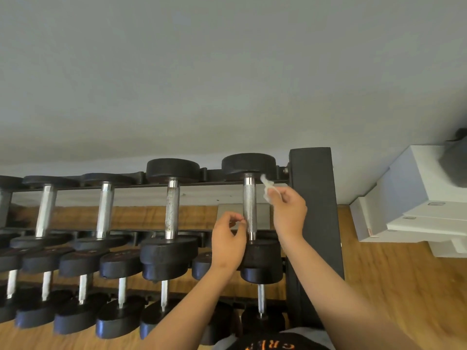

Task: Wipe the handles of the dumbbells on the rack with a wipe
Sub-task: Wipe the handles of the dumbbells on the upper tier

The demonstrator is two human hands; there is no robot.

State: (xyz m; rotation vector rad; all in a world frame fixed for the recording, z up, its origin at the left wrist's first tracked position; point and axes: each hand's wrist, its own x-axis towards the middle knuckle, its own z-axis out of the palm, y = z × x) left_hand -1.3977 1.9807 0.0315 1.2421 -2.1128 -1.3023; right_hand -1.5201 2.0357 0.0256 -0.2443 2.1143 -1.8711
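Black dumbbells with chrome handles lie in rows on a dark rack (313,198). The rightmost top-row dumbbell has a knurled handle (249,208). My right hand (288,210) pinches a small crumpled white wipe (267,188) just right of that handle's upper part, not touching it. My left hand (228,242) hovers just left of the handle's lower part, fingers curled, holding nothing that I can see. The neighbouring dumbbell handle (172,208) stands further left.
A lower row of smaller dumbbells (121,286) sits below the top row. The rack's black upright post borders my right hand. White boxes (414,205) stand on the wooden floor (404,286) to the right. A grey wall fills the upper view.
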